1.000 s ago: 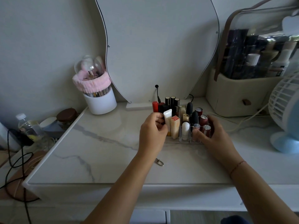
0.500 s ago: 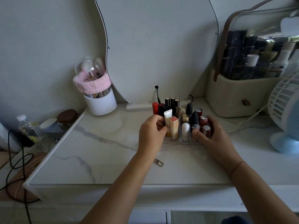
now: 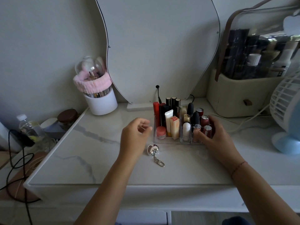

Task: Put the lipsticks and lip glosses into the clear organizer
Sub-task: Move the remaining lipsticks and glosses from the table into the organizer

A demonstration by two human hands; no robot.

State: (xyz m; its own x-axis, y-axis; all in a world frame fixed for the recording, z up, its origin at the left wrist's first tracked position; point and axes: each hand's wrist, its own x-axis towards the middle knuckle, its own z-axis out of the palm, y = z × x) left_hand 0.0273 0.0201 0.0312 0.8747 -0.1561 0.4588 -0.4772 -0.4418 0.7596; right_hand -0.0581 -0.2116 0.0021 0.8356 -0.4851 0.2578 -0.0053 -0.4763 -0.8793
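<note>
The clear organizer (image 3: 168, 140) stands on the marble table, filled with several upright lipsticks and lip glosses, among them a red tube (image 3: 156, 112), a white tube (image 3: 168, 120), a peach box (image 3: 174, 127) and a small pink pot (image 3: 161, 132) in the front left cell. My left hand (image 3: 135, 137) hovers just left of the organizer, fingers loosely curled and holding nothing. My right hand (image 3: 211, 135) holds the organizer's right end, fingers curled round its front and side. A shiny silver keychain (image 3: 153, 150) lies in front of the organizer.
A white brush holder (image 3: 100, 101) with a pink band stands back left. A mirror (image 3: 162, 46) leans on the wall. A beige cosmetics case (image 3: 235, 96) and a white-blue fan (image 3: 287, 114) are at the right. Bottles and cables sit beyond the left edge.
My left hand has let go inside the organizer and pulled back left, uncovering the small pink pot in the front left cell and the keychain. My right hand has stayed on the organizer.
</note>
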